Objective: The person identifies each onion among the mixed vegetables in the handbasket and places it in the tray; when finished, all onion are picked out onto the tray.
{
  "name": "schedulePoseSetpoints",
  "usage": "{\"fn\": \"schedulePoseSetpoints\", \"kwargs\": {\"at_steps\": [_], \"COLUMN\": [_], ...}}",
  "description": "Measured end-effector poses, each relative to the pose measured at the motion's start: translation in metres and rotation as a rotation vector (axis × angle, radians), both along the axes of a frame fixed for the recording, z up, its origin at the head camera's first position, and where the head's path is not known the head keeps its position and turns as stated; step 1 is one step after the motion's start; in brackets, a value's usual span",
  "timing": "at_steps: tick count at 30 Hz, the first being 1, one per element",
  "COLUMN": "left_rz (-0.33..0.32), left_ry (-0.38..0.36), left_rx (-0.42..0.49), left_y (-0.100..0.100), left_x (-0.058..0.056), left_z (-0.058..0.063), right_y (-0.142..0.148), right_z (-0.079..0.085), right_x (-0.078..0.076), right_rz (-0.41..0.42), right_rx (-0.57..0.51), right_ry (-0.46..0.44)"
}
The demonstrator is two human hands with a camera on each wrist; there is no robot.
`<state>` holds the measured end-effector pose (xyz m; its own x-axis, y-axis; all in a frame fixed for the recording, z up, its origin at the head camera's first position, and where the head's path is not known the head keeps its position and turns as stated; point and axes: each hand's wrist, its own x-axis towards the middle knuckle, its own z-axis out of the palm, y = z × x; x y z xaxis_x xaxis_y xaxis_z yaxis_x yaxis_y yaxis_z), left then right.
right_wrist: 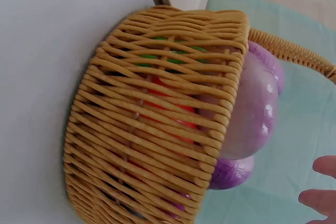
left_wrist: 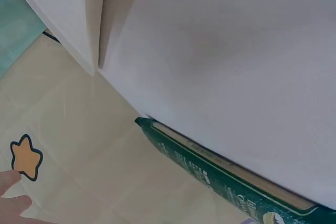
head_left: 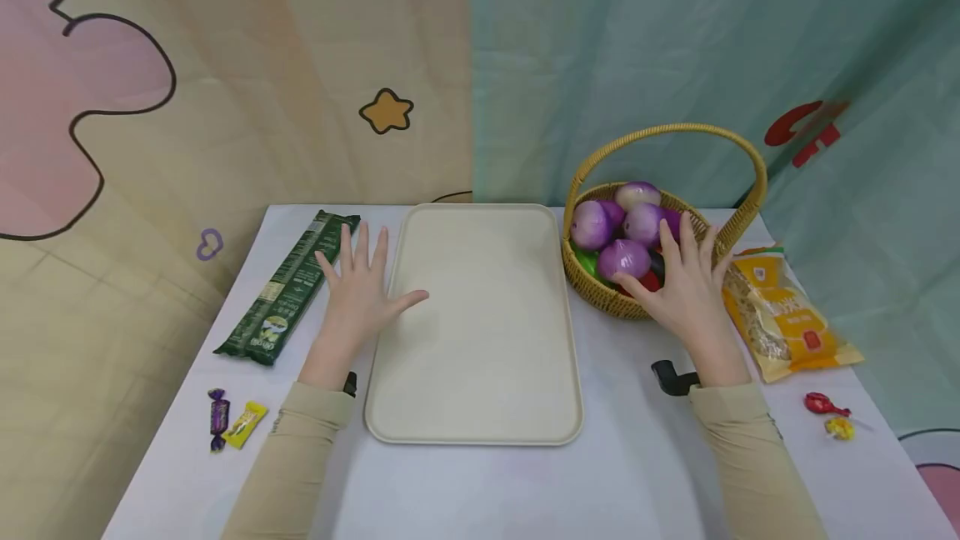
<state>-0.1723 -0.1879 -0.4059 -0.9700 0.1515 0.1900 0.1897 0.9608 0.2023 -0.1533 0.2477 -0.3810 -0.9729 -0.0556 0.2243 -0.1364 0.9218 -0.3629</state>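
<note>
My left hand [head_left: 358, 294] is held with fingers spread, between the long green noodle packet [head_left: 296, 290] and the cream tray [head_left: 480, 332]; its thumb overlaps the tray's left edge in the head view. Fingers also spread, my right hand [head_left: 686, 294] is in front of the wicker basket [head_left: 600, 294], covering part of its right side. Purple onions [head_left: 624, 259] fill the basket, with bits of green, red and black among them. In the right wrist view the fingertips [right_wrist: 320, 203] appear apart from the basket's weave [right_wrist: 152, 119]. Neither hand holds anything.
Right of the basket lies a yellow-orange food bag [head_left: 787, 311], with a red candy [head_left: 825, 404] and a yellow candy [head_left: 840, 428] nearer the front. A purple-wrapped candy [head_left: 218, 419] and a yellow one [head_left: 245, 425] lie front left. The basket's tall handle [head_left: 678, 128] arches above it.
</note>
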Motion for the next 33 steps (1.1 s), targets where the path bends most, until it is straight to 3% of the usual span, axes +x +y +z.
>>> {"fn": "schedulePoseSetpoints", "kwargs": {"at_steps": [4, 9, 16, 24, 28, 33], "left_rz": [0.006, 0.017, 0.034, 0.109, 0.113, 0.107], "left_ry": [-0.028, -0.091, -0.313, -0.533, -0.581, -0.605], "left_rx": [0.058, 0.206, 0.374, 0.453, 0.521, 0.525], "left_y": [-0.005, -0.012, -0.012, -0.018, -0.023, -0.023], "left_x": [-0.001, -0.002, -0.001, 0.005, 0.007, 0.012], "left_z": [-0.003, -0.012, -0.029, -0.034, -0.038, -0.042], "right_y": [-0.002, -0.005, -0.007, -0.013, -0.014, -0.014], "right_z": [-0.002, -0.008, -0.023, -0.032, -0.032, -0.032], "right_x": [-0.003, -0.007, -0.013, -0.023, -0.026, -0.028], "right_rz": [-0.01, -0.019, -0.005, -0.099, -0.127, -0.149], "right_rx": [-0.001, -0.05, -0.195, -0.325, -0.337, -0.355], "right_ry": [-0.021, -0.035, -0.009, -0.074, -0.12, -0.152]}}
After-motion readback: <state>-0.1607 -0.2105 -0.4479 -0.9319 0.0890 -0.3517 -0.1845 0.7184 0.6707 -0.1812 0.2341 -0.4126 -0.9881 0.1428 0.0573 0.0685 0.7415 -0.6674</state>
